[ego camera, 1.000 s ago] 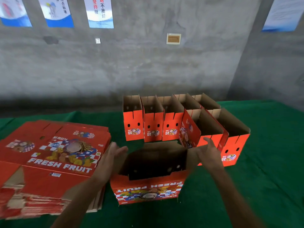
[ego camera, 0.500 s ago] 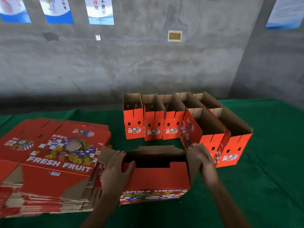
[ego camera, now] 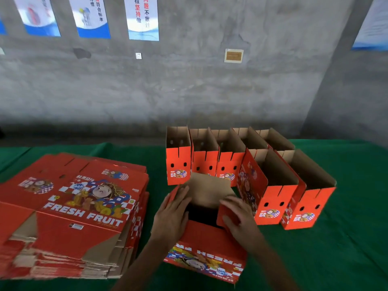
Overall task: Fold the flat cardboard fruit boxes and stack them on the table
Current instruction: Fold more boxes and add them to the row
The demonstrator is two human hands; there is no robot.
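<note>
Head view: both hands (ego camera: pixel 172 217) press box (ego camera: pixel 206 248) flaps (ego camera: pixel 225 215) inward.

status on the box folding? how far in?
Done: seven folded boxes stand open at the back right of the table. In hand: one box, left hand and right hand pressing its end flaps inward. Left: a thick pile of flat boxes.

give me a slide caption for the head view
Both hands press flaps into a half-folded fruit box between flat stack and finished boxes.
</note>
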